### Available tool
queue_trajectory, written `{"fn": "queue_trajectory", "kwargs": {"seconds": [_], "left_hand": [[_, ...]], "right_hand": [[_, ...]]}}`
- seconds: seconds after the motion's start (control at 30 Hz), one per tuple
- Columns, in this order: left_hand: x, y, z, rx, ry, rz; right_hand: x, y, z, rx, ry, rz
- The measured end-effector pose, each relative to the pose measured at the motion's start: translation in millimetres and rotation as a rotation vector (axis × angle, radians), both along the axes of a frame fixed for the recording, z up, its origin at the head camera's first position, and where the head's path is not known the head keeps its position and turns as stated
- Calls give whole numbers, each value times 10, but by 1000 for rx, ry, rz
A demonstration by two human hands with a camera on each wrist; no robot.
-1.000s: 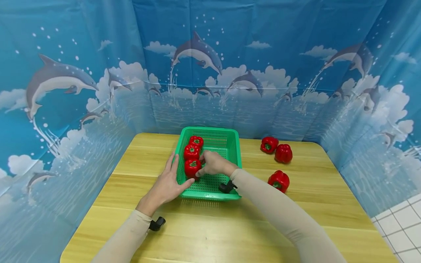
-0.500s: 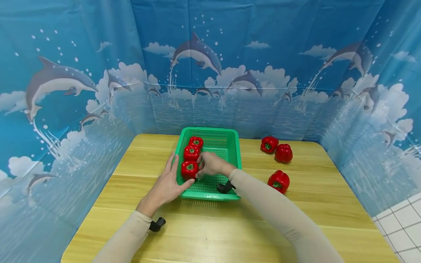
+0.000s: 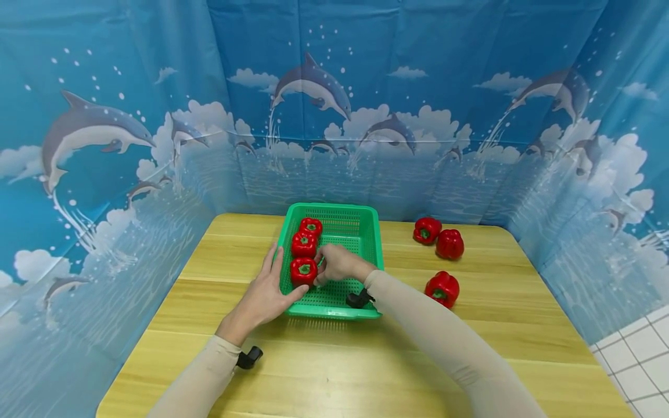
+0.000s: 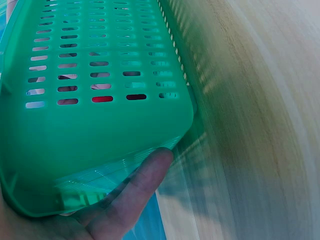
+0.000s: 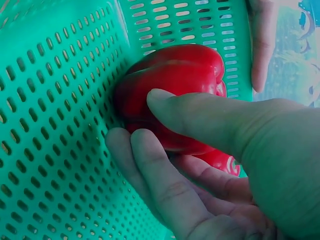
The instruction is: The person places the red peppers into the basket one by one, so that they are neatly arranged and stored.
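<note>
"Pictured at the green basket (image 3: 334, 312) on the wooden worktop (image 3: 313, 371): a person in pale sleeves (image 3: 444, 339). What's in the right hand (image 3: 340, 262)?"

"The nearest pepper (image 3: 302, 270), inside the basket at its near left; the thumb presses its red side, the fingers curl close beside it."

"And the left hand (image 3: 265, 293)?"

"Spread at the basket's left side, fingers straight along the outside, thumb reaching over the rim. The hands are apart, the pepper between them."

"Others in the frame?"

"Beyond it, a middle pepper (image 3: 304, 244) and a far pepper (image 3: 310, 226) continue the row along the left wall. Outside, to the basket's right, a stem-forward pepper (image 3: 427, 230) and a ribbed pepper (image 3: 450, 244) sit side by side toward the far edge; a loose pepper (image 3: 442, 289) lies nearer."

"The backdrop?"

"A blue curtain (image 3: 418, 46) printed with leaping dolphins, past the worktop's far edge."
</note>
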State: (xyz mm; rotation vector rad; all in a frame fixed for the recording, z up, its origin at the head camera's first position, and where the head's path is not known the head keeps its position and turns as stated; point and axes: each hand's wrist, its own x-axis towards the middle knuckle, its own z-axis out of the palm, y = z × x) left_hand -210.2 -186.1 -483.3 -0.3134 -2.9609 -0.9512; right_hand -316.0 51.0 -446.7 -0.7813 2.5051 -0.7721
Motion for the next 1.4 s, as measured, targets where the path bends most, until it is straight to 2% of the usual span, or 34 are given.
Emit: {"fn": "queue_trajectory", "kwargs": {"seconds": [0.63, 1.03, 1.4], "left_hand": [[-19, 6, -35, -5, 5, -1], [-2, 0, 0, -4, -3, 7], [9, 9, 12, -11, -7, 14]], "right_hand": [[0, 9, -10, 4, 7, -4], [32, 181, 164, 12, 6, 4], [157, 462, 341, -37, 85, 17]]}}
